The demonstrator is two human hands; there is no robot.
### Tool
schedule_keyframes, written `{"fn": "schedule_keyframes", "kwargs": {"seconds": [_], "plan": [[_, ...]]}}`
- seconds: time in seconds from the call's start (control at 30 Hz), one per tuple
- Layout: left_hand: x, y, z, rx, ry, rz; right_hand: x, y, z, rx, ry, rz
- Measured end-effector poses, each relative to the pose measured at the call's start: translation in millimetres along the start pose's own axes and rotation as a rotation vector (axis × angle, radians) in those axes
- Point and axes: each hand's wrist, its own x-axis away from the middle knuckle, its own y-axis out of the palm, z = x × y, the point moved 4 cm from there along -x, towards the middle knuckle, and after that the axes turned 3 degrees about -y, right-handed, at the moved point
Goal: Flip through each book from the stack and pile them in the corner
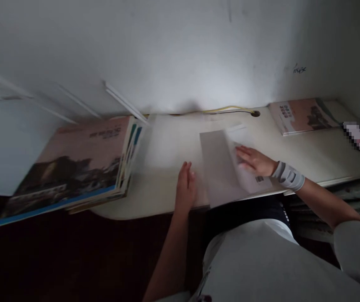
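Note:
A thin booklet (220, 165) lies near the table's front edge, with one grey flap or page spread to the left of its white side. A small dark printed patch shows at the white side's lower right. My right hand (255, 161), with a grey band on the wrist, rests on that white part, fingers stretched out and slightly blurred. Left of the booklet, my left hand (185, 184) stands on edge over the tabletop, its fingers extended and nothing in them. A pale, see-through blurred area spreads over the tabletop beyond it; I cannot tell what it is.
A stack of large books (82, 155) overhangs the table's left end. Another book (306, 115) lies at the back right beside a phone-like object (359, 136), which is pixelated. A yellow cable (227, 108) runs along the wall to a hole in the white table (157, 191).

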Motion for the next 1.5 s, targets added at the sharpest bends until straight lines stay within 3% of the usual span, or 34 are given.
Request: {"fn": "schedule_keyframes", "kwargs": {"seconds": [0.07, 0.13, 0.23, 0.3, 0.4, 0.5, 0.57, 0.7, 0.83, 0.93, 1.07, 1.27, 1.33, 1.5], "plan": [[-0.6, -5.2, -4.4, 0.163, -0.106, -0.007, -2.1, 8.1, -38.4, -0.099, -0.178, -0.076], [-1.1, -7.3, -8.7, 0.307, -0.192, -0.056, -1.2, 13.6, -58.9, -0.200, -0.283, -0.160], [-0.8, -12.4, -10.4, 0.360, -0.221, -0.120, -2.7, 18.9, -49.6, -0.283, -0.240, -0.223], [0.0, -20.7, -2.3, 0.231, -0.141, -0.077, -6.7, 20.5, -28.5, -0.313, -0.134, -0.203], [0.0, -27.8, 33.2, -0.039, 0.118, 0.012, -15.7, 21.2, -6.8, -0.345, -0.029, -0.170], [-10.5, -7.1, 78.3, -0.279, 0.388, -0.153, -31.1, 23.4, -14.5, -0.358, -0.098, -0.230], [-27.0, 15.7, 93.5, -0.454, 0.432, -0.300, -46.3, 27.1, -25.7, -0.347, -0.155, -0.281], [-65.5, 48.5, 77.3, -0.672, 0.260, -0.450, -77.3, 44.8, -30.1, -0.295, -0.105, -0.422], [-79.3, 54.9, 47.0, -0.695, 0.215, -0.437, -87.5, 60.1, -19.3, -0.281, -0.071, -0.469], [-78.7, 54.1, 38.7, -0.664, 0.232, -0.394, -84.6, 64.0, -14.6, -0.268, -0.055, -0.432], [-72.8, 54.4, 42.7, -0.680, 0.245, -0.348, -82.3, 65.3, -14.5, -0.230, -0.013, -0.398], [-34.6, 38.7, 37.5, -0.584, 0.272, -0.365, -83.1, 50.1, -19.9, -0.132, 0.154, -0.368], [-20.3, 25.4, 27.3, -0.401, 0.179, -0.319, -79.0, 39.4, -37.3, -0.123, 0.063, -0.356], [6.3, 1.8, 9.6, 0.133, -0.092, 0.052, -56.2, 20.0, -116.2, -0.358, -0.570, -0.293]]}}
